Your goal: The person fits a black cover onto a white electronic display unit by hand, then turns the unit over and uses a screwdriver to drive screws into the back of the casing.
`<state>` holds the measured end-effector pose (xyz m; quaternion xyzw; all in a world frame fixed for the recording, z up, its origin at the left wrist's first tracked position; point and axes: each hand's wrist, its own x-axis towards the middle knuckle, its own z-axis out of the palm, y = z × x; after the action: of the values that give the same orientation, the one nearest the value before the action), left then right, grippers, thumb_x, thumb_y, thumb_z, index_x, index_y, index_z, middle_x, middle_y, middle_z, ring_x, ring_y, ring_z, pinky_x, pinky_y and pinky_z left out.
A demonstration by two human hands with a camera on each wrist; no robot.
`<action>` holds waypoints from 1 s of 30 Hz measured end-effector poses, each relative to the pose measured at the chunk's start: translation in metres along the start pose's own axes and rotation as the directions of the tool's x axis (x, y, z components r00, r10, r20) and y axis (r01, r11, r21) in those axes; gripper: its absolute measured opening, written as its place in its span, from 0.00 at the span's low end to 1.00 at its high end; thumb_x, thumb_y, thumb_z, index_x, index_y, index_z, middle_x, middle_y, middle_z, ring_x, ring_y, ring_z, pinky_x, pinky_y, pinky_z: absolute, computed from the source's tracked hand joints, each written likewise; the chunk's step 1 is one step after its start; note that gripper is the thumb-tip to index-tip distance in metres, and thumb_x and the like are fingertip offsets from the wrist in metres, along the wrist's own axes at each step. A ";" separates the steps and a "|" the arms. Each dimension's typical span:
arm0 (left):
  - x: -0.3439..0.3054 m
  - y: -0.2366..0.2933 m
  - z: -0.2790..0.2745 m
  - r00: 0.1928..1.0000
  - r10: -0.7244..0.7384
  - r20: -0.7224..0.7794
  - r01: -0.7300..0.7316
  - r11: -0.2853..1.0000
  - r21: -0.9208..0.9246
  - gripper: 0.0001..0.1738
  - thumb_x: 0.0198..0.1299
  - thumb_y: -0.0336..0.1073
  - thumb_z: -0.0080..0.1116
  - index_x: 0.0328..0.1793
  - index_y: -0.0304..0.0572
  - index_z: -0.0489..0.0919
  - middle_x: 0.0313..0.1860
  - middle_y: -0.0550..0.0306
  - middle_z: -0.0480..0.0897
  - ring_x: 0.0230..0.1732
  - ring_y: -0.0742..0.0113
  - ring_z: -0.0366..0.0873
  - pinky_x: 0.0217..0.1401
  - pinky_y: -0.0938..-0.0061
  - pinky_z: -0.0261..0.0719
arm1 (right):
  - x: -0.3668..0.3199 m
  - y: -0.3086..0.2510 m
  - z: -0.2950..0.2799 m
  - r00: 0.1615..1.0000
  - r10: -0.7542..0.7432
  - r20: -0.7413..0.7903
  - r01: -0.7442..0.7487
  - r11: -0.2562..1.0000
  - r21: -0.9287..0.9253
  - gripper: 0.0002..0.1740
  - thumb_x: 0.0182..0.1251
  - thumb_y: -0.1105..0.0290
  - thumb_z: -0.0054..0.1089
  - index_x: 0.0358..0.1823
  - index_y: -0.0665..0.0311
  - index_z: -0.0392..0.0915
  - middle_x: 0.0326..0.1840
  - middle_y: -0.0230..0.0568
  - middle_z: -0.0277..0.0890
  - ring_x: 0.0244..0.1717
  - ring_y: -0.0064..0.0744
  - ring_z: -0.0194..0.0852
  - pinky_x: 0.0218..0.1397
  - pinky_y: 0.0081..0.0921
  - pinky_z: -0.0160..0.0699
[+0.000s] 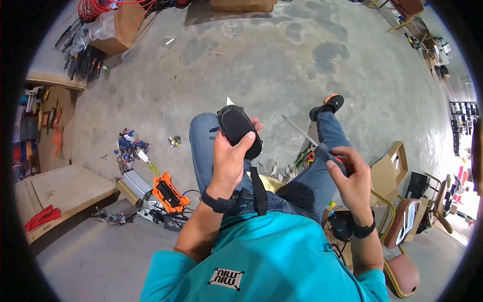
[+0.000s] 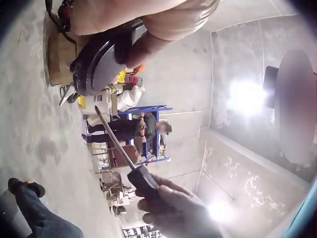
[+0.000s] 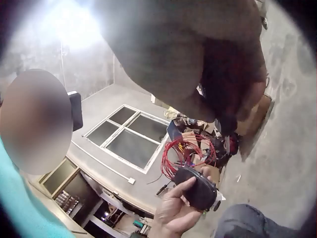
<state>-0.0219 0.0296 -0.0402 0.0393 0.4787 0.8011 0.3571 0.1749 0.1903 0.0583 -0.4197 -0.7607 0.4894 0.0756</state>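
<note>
In the head view, my left hand [image 1: 229,163] grips a flat black oval part [image 1: 237,125] with small lugs round its rim, its face turned up. The thumb lies on its face while the other fingers go behind. A pale pointed piece [image 1: 230,101] shows at its far end. My right hand [image 1: 354,181] holds a screwdriver [image 2: 116,140] by its dark handle, above the right thigh. The metal shaft [image 1: 301,132] points toward the oval part, with its tip apart from it. From the right wrist, the oval part [image 3: 198,191] shows again in the left hand.
An orange-framed black item [image 1: 171,192] and a heap of small parts [image 1: 132,147] lie on the floor at left, beside a low wooden platform [image 1: 75,189]. At right are an opened carton [image 1: 390,168] and chairs [image 1: 402,274]. Another person [image 2: 131,128] stands farther off.
</note>
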 end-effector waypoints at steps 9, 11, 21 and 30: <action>-0.001 0.001 0.002 0.997 0.071 -0.017 -0.069 0.995 0.073 0.19 0.65 0.21 0.56 0.61 0.39 0.71 0.57 0.49 0.80 0.59 0.59 0.81 0.55 0.69 0.83 | -0.015 -0.042 -0.011 0.856 -0.516 0.029 0.510 0.835 -0.207 0.24 0.49 0.85 0.68 0.52 0.68 0.79 0.51 0.50 0.80 0.50 0.41 0.82 0.55 0.31 0.80; 0.000 0.003 0.001 0.995 0.095 -0.016 -0.093 0.991 0.099 0.19 0.65 0.21 0.56 0.62 0.39 0.70 0.57 0.48 0.80 0.60 0.59 0.80 0.55 0.70 0.83 | -0.015 -0.047 -0.006 0.816 -0.576 0.053 0.573 0.792 -0.210 0.24 0.50 0.84 0.69 0.51 0.68 0.79 0.53 0.52 0.81 0.52 0.44 0.83 0.55 0.32 0.81; 0.001 0.006 -0.004 0.982 0.187 0.036 -0.190 0.959 0.212 0.21 0.65 0.20 0.55 0.63 0.39 0.68 0.55 0.50 0.80 0.58 0.61 0.80 0.54 0.70 0.82 | -0.015 -0.049 0.004 0.821 -0.562 0.104 0.569 0.789 -0.231 0.22 0.53 0.85 0.70 0.51 0.68 0.78 0.55 0.52 0.80 0.55 0.45 0.83 0.56 0.32 0.82; 0.001 0.007 -0.001 0.978 0.204 0.033 -0.206 0.954 0.219 0.19 0.65 0.20 0.55 0.60 0.39 0.69 0.54 0.51 0.81 0.53 0.65 0.81 0.52 0.72 0.83 | -0.014 -0.048 0.006 0.812 -0.570 0.126 0.582 0.777 -0.240 0.22 0.53 0.85 0.70 0.51 0.67 0.78 0.56 0.51 0.80 0.54 0.44 0.83 0.55 0.31 0.83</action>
<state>-0.0264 0.0273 -0.0358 0.1321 0.5566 0.7753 0.2678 0.1534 0.1685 0.0980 -0.1617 -0.9128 0.3451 0.1467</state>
